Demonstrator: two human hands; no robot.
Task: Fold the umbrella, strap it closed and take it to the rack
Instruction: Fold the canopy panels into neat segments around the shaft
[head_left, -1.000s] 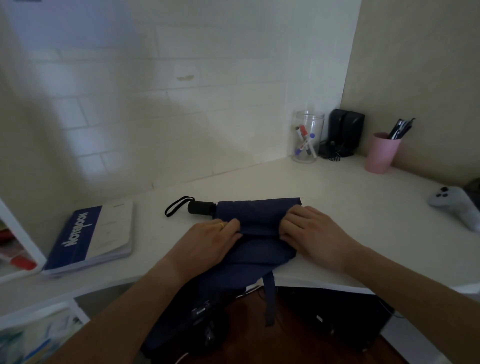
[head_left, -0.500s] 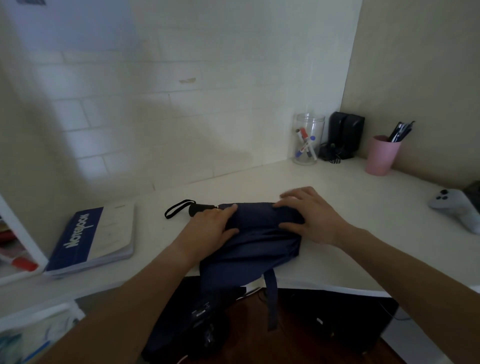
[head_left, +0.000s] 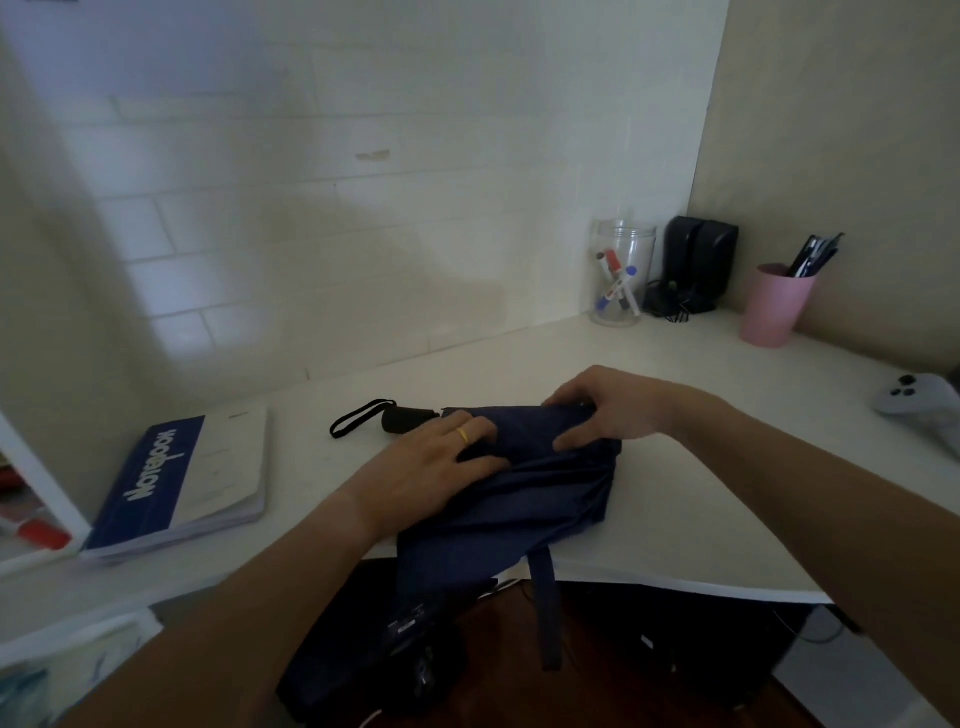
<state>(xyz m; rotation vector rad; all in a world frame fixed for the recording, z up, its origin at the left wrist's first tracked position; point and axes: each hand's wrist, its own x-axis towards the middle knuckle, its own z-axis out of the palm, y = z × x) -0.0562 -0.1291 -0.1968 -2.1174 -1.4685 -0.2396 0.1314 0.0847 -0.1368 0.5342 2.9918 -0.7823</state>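
- Your umbrella (head_left: 545, 483) is dark navy and lies in the middle of the frame on the white desk (head_left: 675, 467), its loose cloth bunched in folds and spilling over the desk's front edge towards the bottom of the frame.
- Its black handle (head_left: 408, 418) sticks out to the left of the cloth, with a black wrist loop (head_left: 358, 418) lying flat on the desk beside it.
- A navy strap (head_left: 548, 608) hangs down undone from the cloth below the desk edge.
- Your left hand (head_left: 441, 462) rests flat on the cloth next to the handle, fingers straight, a gold ring (head_left: 462, 435) on one finger.
- Your right hand (head_left: 608, 410) grips the far right end of the bundle, fingers curled over the top and thumb underneath.
- At the left of the frame lies a blue and white book (head_left: 182, 478) with "NOTEBOOK" printed along its cover.
- At the upper right stand a clear jar (head_left: 621, 273) with markers in it, a pair of black speakers (head_left: 701, 265) and a pink cup (head_left: 774, 306) of pens; a grey game controller (head_left: 914, 400) sits at the right edge.
- A small tag (head_left: 405, 626) on the hanging cloth carries writing too small to read.
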